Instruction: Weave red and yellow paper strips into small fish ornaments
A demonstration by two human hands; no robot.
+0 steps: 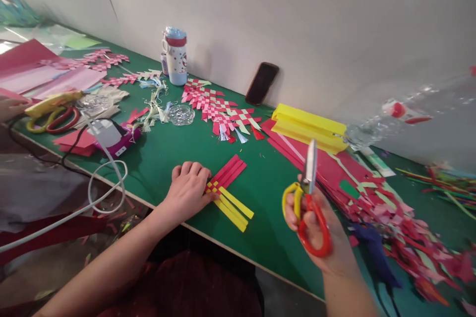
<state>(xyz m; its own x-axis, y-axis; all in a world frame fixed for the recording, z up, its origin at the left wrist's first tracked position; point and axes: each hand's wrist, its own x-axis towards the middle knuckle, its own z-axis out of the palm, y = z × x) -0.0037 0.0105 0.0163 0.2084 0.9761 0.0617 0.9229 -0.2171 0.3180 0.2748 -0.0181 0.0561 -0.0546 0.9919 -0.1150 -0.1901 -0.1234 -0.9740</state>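
On the green table, a small weave of red and yellow paper strips (231, 172) lies with its loose red ends pointing away and its yellow ends toward me. My left hand (189, 187) rests at its left edge, thumb and fingers closed on the woven corner. Raised above the table on the right, my right hand (325, 237) is wrapped around scissors (309, 178) with one yellow and one red handle. Their blades point upward and look closed together. The scissors are apart from the weave.
Woven paper pieces (211, 103), a bottle (177, 56) and a phone (262, 83) line the back. Folded yellow paper (308, 126), a plastic bottle (394, 116) and paper scraps (405, 227) are right. A glue gun (55, 103), more scissors (63, 119) and cables (107, 188) lie left, near another person's hand (11, 107).
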